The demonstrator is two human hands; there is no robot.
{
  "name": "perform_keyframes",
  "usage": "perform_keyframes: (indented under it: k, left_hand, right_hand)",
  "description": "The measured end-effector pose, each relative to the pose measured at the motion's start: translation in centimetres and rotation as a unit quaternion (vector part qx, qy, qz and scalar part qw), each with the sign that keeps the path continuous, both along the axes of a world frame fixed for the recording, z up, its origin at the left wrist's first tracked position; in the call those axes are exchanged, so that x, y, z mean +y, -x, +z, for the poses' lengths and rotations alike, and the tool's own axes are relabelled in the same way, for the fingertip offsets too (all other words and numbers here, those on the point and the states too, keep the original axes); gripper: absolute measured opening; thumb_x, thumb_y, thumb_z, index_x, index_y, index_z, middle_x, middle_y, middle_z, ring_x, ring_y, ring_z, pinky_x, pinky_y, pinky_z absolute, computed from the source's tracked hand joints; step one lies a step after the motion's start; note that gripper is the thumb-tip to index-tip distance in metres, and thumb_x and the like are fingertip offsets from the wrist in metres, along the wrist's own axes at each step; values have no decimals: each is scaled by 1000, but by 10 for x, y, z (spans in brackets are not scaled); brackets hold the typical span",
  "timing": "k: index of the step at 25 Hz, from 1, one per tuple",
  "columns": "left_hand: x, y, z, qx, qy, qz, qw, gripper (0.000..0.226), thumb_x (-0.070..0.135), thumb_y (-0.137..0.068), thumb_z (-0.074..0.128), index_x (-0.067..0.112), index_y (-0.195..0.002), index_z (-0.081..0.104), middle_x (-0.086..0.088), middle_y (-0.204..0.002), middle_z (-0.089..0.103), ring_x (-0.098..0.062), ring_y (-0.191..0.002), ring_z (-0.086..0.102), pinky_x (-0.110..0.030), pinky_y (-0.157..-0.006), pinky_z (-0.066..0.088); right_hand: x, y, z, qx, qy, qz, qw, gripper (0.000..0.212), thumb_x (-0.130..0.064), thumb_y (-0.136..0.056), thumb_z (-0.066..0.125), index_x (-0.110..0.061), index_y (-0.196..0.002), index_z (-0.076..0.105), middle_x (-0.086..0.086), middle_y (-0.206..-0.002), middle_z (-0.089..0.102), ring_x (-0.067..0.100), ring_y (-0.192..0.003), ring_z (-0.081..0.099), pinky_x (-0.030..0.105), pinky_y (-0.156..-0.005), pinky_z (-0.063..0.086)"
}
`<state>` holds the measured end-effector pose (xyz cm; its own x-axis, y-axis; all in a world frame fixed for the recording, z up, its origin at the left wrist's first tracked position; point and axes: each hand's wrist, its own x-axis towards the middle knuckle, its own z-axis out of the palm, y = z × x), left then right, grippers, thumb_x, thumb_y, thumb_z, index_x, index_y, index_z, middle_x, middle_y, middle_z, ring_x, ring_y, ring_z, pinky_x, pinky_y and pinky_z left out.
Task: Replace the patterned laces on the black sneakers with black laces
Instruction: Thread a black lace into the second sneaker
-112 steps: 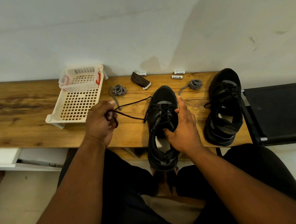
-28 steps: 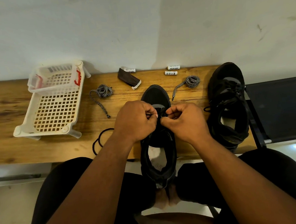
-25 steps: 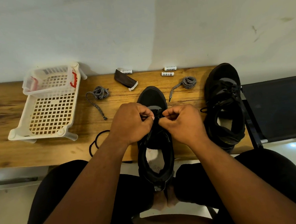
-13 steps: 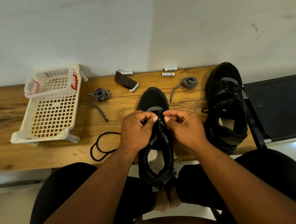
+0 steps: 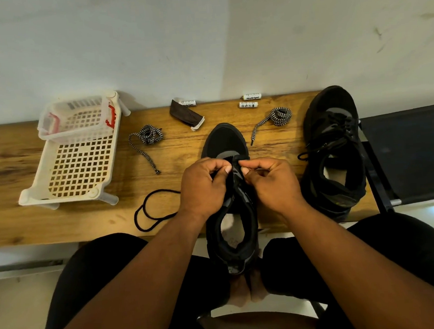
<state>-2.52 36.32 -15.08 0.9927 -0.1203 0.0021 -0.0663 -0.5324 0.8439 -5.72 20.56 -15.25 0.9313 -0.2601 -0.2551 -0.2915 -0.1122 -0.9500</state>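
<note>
A black sneaker (image 5: pixel 224 140) lies toe-away at the near edge of the wooden bench, its heel over my lap. My left hand (image 5: pixel 203 187) and my right hand (image 5: pixel 273 183) meet over its eyelets, each pinching black lace at the top of the tongue. A slack loop of the black lace (image 5: pixel 150 212) trails left on the wood. The second black sneaker (image 5: pixel 334 153), laced in black, stands to the right. Two coiled patterned laces (image 5: pixel 147 137) (image 5: pixel 276 116) lie behind.
A white perforated basket (image 5: pixel 77 158) sits at the left with a small clear box inside. A dark folded pouch (image 5: pixel 185 114) and small white tubes (image 5: pixel 251 100) lie by the wall. A black stool (image 5: pixel 412 150) adjoins the bench on the right.
Both hands came together over the sneaker's eyelets after the left hand pulled lace out to the left. In the last second the fingers shifted slightly; the slack loop lies a little further right.
</note>
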Motion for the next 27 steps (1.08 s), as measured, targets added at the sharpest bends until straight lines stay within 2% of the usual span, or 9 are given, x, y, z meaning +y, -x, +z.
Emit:
perform_keyframes:
  k: [3,5,9,14,16,21,24,27]
  left_hand:
    - [-1,0,-3,-18,-37,-13,999,10,14,-94,72,19,-96,80,10,-90,71,-4,-85,67,-29,-80,57]
    - [-2,2,-4,-25,-45,-12,999,11,12,-93,72,18,-97,80,8,-91,72,-5,-85,68,-30,-81,59]
    - [-3,1,2,90,95,25,991,18,14,-96,71,28,-87,77,4,-91,77,-10,-87,73,-34,-85,60]
    - [2,-4,4,150,127,17,980,17,13,-97,69,24,-88,78,-3,-89,79,-20,-89,75,-38,-87,60]
    - [1,-5,4,161,135,26,977,16,13,-97,69,23,-88,78,-3,-89,79,-19,-88,75,-37,-87,61]
    - [-3,-3,7,138,105,35,984,14,11,-93,75,24,-89,78,7,-82,77,-5,-78,73,-23,-77,58]
    - [-1,-3,9,111,103,33,988,16,14,-89,80,30,-87,78,11,-83,78,-4,-82,75,-25,-81,60]
    - [2,-2,10,76,72,9,994,8,18,-90,79,23,-95,81,11,-87,78,-2,-84,74,-26,-82,60]
  right_hand:
    - [1,0,1,-6,7,5,1000,20,-3,-91,73,-15,-106,80,-14,-91,75,-7,-81,70,8,-72,52]
    - [0,0,0,-8,18,7,1000,20,-3,-91,74,-17,-105,80,-11,-95,76,-5,-83,71,10,-75,54]
    - [1,0,-2,-20,51,22,998,21,-6,-91,75,-22,-103,80,-10,-98,77,0,-87,72,15,-80,56]
    - [1,0,3,-14,31,25,999,21,-5,-92,74,-24,-101,79,-16,-94,74,-7,-85,70,8,-76,53]
    - [1,0,3,-14,27,24,999,20,-4,-92,73,-21,-103,80,-15,-94,74,-6,-84,70,7,-74,52]
    - [2,1,1,-7,20,23,999,22,-4,-93,72,-22,-102,79,-13,-95,75,-6,-85,70,9,-75,53]
    - [1,1,3,-16,-8,11,1000,25,-4,-93,72,-29,-95,77,-10,-94,77,1,-88,72,17,-79,58]
    - [-1,1,3,-40,5,11,999,24,-6,-92,74,-30,-92,76,-4,-90,78,14,-87,74,23,-77,60]
